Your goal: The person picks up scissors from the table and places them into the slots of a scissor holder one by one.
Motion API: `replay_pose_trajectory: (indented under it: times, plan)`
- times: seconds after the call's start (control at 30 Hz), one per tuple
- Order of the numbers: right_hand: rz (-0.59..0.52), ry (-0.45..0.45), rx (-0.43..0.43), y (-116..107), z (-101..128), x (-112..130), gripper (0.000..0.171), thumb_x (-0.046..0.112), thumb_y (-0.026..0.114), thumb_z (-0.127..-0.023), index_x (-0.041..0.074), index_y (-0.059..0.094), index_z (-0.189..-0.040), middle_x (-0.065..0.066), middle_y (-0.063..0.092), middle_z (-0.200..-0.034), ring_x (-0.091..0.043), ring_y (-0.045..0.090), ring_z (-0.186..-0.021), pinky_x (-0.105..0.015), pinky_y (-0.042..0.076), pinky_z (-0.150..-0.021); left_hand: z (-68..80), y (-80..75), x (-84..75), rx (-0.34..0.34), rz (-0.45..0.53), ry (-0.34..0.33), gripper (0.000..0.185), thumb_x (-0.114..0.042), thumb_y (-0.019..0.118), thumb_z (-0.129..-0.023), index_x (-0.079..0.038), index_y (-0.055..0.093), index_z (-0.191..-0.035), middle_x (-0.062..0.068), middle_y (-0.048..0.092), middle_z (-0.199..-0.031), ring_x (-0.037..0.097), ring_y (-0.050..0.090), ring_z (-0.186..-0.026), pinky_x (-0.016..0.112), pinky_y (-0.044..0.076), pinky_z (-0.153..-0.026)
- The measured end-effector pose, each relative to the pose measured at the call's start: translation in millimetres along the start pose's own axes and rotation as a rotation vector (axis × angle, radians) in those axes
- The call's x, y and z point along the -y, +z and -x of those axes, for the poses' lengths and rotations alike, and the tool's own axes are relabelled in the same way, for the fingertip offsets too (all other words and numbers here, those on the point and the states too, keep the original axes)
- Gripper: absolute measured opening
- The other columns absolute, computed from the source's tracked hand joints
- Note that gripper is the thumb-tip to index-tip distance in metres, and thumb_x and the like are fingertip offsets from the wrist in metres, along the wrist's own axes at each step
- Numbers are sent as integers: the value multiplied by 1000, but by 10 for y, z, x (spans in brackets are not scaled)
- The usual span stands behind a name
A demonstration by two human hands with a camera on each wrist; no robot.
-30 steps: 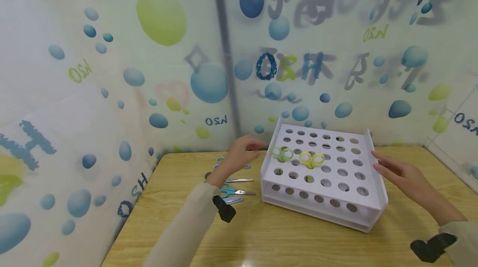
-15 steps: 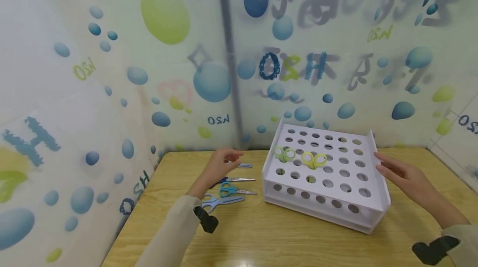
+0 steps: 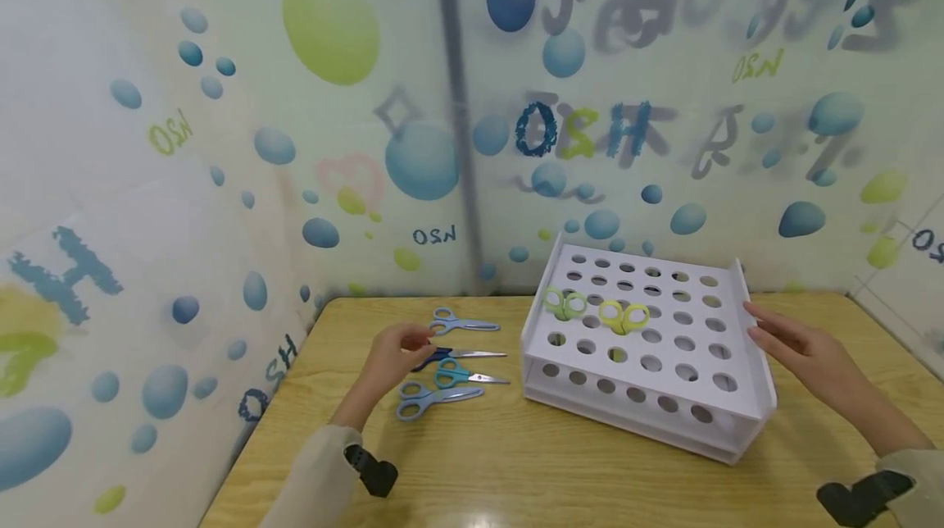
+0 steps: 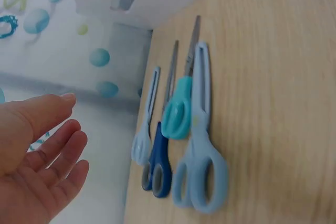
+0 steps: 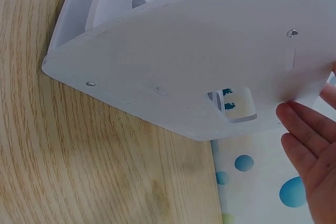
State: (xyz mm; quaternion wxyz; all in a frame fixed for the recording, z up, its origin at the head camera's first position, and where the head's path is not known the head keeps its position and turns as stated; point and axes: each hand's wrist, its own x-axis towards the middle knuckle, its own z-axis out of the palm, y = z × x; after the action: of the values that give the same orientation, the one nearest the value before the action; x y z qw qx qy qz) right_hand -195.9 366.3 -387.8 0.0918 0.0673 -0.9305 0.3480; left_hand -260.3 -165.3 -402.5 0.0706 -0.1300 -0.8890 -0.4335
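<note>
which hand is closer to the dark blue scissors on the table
Left. The left hand hovers right beside the dark blue scissors; the right hand is beyond the white rack.

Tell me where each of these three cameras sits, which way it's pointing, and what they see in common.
Head: worn on the head, looking forward and down at the table; both forearms, left hand and right hand show.
Left wrist: looks past the open left hand at four scissors lying on the table.
Right wrist: looks at the white rack side; fingertips show.
Shared: head and left wrist see the scissors; head and right wrist see the rack.
</note>
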Motion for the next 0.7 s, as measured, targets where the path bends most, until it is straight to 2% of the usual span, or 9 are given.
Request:
replay_pose_trajectory:
  times: [0.17, 0.2, 0.3, 0.37, 0.4, 0.43, 0.6, 0.67, 0.7]
  plan:
    - [6, 1, -7, 4, 3, -9, 53, 30, 50, -95, 2, 38, -138, -24, 41, -134, 27, 28, -91, -3, 36, -67, 127, -52, 156, -7, -31, -68, 18, -3, 68, -81, 2, 68, -98, 11, 65, -88, 22, 61, -79, 34, 51, -70]
    - [6, 0, -4, 2, 1, -9, 53, 30, 50, -95, 2, 37, -138, -25, 41, -134, 23, 35, -93, -3, 36, -67, 154, -63, 182, -6, -38, -78, 18, -2, 68, -80, 3, 68, -97, 10, 65, -88, 22, 61, -78, 34, 50, -70]
    - [6, 2, -8, 5, 3, -6, 52, 30, 50, -95, 2, 38, -138, -22, 42, -134, 22, 36, -94, -3, 36, -67, 238, -103, 249, -7, -57, -105, 18, -2, 69, -80, 4, 67, -97, 9, 65, -85, 22, 61, -77, 34, 51, -70]
    - [4, -2, -7, 2, 5, -2, 52, 29, 50, -95, 2, 38, -138, -13, 43, -134, 22, 36, -94, -3, 36, -68, 292, -129, 290, -8, -58, -125, 19, -1, 69, -79, 5, 67, -96, 8, 65, -83, 22, 61, -77, 35, 51, -69]
    - [5, -3, -6, 1, 5, 1, 52, 29, 50, -95, 2, 38, -138, -14, 43, -134, 23, 35, -94, -3, 36, -67, 315, -138, 312, -11, -58, -131, 18, -1, 69, -79, 5, 67, -96, 8, 65, -83, 22, 61, -76, 34, 51, -69]
    - [7, 0, -9, 3, 4, 5, 52, 29, 50, -95, 2, 39, -138, -13, 43, -134, 27, 29, -91, -3, 36, -67, 337, -147, 328, -17, -54, -139, 18, -1, 70, -78, 5, 67, -95, 8, 65, -81, 22, 61, -75, 34, 51, -68]
    - [5, 5, 5, -5, -5, 19, 53, 28, 49, -96, -2, 37, -138, -32, 40, -131, 25, 30, -89, -3, 35, -66, 430, -165, 396, -21, -45, -187, 16, -1, 71, -77, 6, 68, -90, 8, 64, -77, 22, 60, -72, 32, 50, -65]
    - [8, 11, 10, -5, -8, 24, 53, 28, 49, -96, -2, 36, -138, -33, 40, -130, 24, 31, -88, -4, 35, -65, 465, -162, 417, -15, -51, -224, 15, -2, 71, -76, 6, 68, -89, 7, 64, -75, 20, 60, -70, 30, 49, -63]
    - [11, 12, 11, -4, -9, 28, 53, 28, 49, -96, -2, 36, -138, -34, 40, -130, 19, 37, -92, -4, 35, -65, 482, -160, 426, -11, -53, -241, 16, -3, 72, -76, 7, 68, -88, 7, 63, -74, 20, 59, -70, 30, 48, -62]
